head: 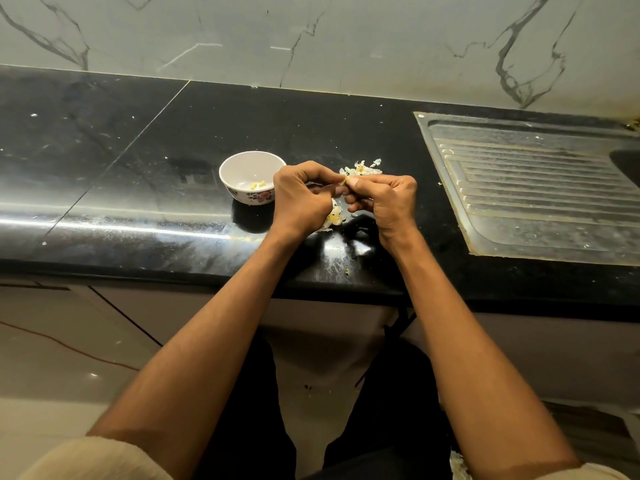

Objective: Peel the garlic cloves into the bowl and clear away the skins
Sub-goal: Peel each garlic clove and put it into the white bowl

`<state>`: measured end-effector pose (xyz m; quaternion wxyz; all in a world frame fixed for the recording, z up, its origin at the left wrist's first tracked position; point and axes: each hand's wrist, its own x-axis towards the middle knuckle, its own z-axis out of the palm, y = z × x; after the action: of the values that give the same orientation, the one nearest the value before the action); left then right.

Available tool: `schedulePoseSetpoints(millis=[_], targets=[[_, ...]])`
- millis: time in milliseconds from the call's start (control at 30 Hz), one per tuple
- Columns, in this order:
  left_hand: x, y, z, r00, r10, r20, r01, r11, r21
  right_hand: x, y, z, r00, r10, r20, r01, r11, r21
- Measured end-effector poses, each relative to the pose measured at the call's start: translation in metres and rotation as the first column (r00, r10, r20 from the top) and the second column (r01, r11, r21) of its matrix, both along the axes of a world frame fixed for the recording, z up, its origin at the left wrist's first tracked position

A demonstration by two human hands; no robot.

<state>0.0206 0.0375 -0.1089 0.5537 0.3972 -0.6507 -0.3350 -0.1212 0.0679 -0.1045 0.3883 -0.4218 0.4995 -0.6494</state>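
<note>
A small white bowl point(250, 174) with a flower pattern stands on the black counter and holds a few peeled yellow cloves point(257, 184). Just right of it my left hand point(300, 199) and my right hand point(384, 202) meet above the counter, fingers curled. Together they pinch a garlic clove point(343, 181) between the fingertips; most of it is hidden. A heap of pale garlic skins point(363, 168) lies behind my hands, and more skins and garlic point(335, 216) lie under my left hand.
A steel sink drainboard point(533, 188) is set into the black counter point(138, 168) at the right, its basin at the frame edge. A marble wall backs the counter. A scrap of skin point(347, 271) lies near the front edge. Floor and my legs show below.
</note>
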Motion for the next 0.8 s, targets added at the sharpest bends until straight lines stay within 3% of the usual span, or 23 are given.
schedulePoseSetpoints(millis=[167, 433, 800], targets=[[0.0, -0.0005, -0.0011, 0.999, 0.011, 0.036, -0.009, 0.999, -0.043, -0.0005, 0.0014, 0.0016, 1.0, 0.018, 0.018, -0.018, 1.0, 0.009], [0.0, 0.0005, 0.0014, 0.999, 0.003, -0.052, -0.001, 0.999, 0.05, -0.0003, 0.0056, 0.0062, 0.996, 0.078, 0.04, -0.077, 0.997, -0.006], [0.0005, 0.0017, 0.0026, 0.999, -0.021, -0.049, 0.024, 0.998, 0.064, -0.0012, 0.0044, 0.0038, 0.996, 0.077, 0.036, -0.076, 0.997, -0.019]])
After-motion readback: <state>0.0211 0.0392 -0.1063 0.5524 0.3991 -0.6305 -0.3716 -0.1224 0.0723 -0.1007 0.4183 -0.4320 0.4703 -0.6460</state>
